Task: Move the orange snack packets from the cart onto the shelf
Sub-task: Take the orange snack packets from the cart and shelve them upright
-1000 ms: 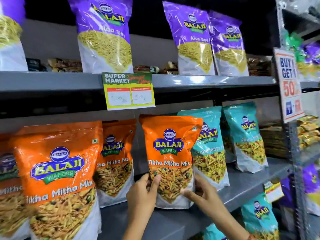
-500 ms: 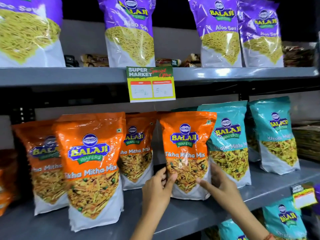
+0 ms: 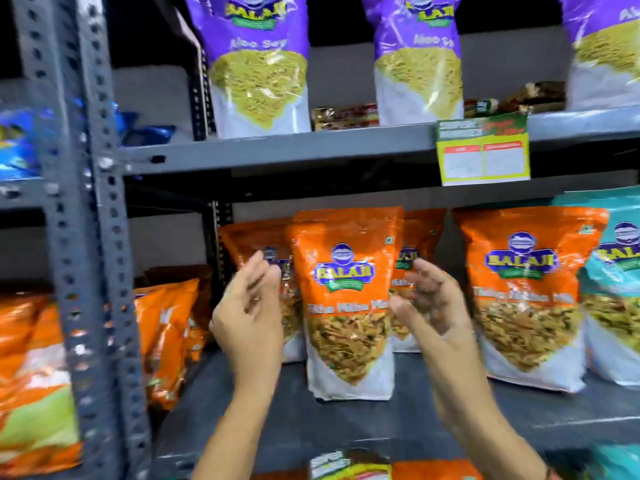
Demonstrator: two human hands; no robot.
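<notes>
An orange snack packet (image 3: 348,299) stands upright near the front of the grey middle shelf (image 3: 398,414). My left hand (image 3: 247,317) hovers just left of it, fingers apart and empty. My right hand (image 3: 433,299) hovers just right of it, also open, not gripping. Another orange packet (image 3: 530,296) stands to the right. Two more orange packets (image 3: 256,244) (image 3: 420,237) stand behind, partly hidden by the front one and my hands. The cart is out of view.
A perforated grey upright (image 3: 90,237) stands at the left, with more orange packets (image 3: 166,334) beyond it. Purple packets (image 3: 259,64) line the upper shelf, which carries a yellow price tag (image 3: 483,150). A teal packet (image 3: 620,271) stands at the far right.
My hands have let go of the right-hand orange packet and moved left, to either side of another orange packet. The view has swung left, bringing the upright post into sight.
</notes>
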